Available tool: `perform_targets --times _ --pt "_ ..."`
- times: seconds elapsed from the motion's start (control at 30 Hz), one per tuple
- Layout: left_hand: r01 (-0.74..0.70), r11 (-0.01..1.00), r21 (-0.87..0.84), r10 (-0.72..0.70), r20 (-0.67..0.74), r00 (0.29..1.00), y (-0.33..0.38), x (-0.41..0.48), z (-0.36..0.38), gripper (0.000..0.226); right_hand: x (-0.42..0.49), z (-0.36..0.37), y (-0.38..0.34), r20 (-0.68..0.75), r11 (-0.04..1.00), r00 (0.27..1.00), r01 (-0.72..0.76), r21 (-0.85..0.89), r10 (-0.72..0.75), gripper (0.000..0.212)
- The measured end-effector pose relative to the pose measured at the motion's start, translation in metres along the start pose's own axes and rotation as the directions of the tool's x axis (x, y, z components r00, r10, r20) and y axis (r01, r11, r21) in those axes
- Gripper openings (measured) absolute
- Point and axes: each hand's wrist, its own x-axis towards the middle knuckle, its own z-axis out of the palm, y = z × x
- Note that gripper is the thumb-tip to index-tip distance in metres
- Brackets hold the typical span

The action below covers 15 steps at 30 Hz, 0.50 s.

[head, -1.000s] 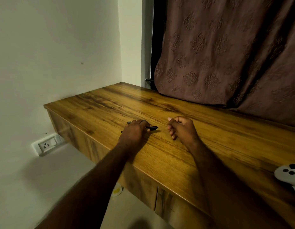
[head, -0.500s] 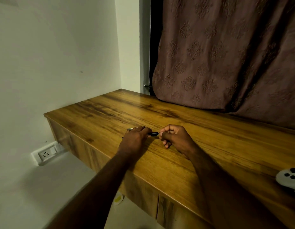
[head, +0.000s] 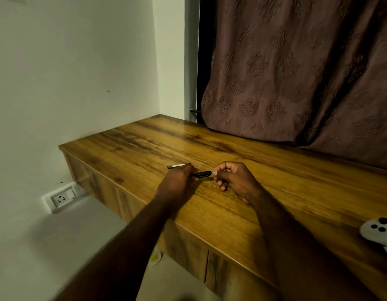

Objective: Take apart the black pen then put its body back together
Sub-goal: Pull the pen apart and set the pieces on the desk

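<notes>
So you've got the black pen (head: 201,174) held just above the wooden counter (head: 275,192), roughly in the middle, stretched between both hands. Your left hand (head: 177,181) is curled closed over one end of it, and your right hand (head: 233,179) is pinching the other end with thumb and fingertips, the rest of the fingers tucked under. There's also a thin stick (head: 176,166) lying on the counter just behind your left knuckles, pale with a dark tip; could be the refill, but honestly it's too small to say. A pen like this is light and stiff, and smooth plastic tends to be a bit slippery, so I'd guess a firm pinch near each end works better than squeezing the middle. If the barrel unscrews, twist the two ends against each other instead of yanking, since small parts like a spring can pop out and roll off. Keep it low over the counter so anything that drops stays put. The white controller (head: 378,232) is well off to your right, not in the way.
</notes>
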Motion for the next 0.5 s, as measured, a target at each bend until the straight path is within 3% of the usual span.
perform_targets --times 0.13,0.23,0.33,0.5 --pt "0.022 1.000 0.018 -0.022 0.012 1.000 0.000 0.002 -0.002 0.023 0.002 -0.025 0.005 -0.247 0.998 0.969 -0.030 -0.062 0.014 0.012" --pt "0.002 0.999 0.052 -0.006 0.058 0.998 0.001 0.003 -0.002 0.021 0.005 -0.035 0.010 -0.431 0.960 0.900 -0.063 -0.274 -0.064 0.016" --pt "-0.020 0.996 0.085 0.013 0.086 0.996 0.001 0.004 -0.004 0.022 0.006 -0.027 0.011 -0.401 0.854 0.908 -0.107 -0.509 -0.125 0.017" --pt "-0.009 0.994 0.111 -0.006 0.133 0.991 -0.001 0.006 -0.004 0.026 0.006 -0.025 0.010 -0.347 0.820 0.933 -0.126 -0.558 -0.093 0.003"
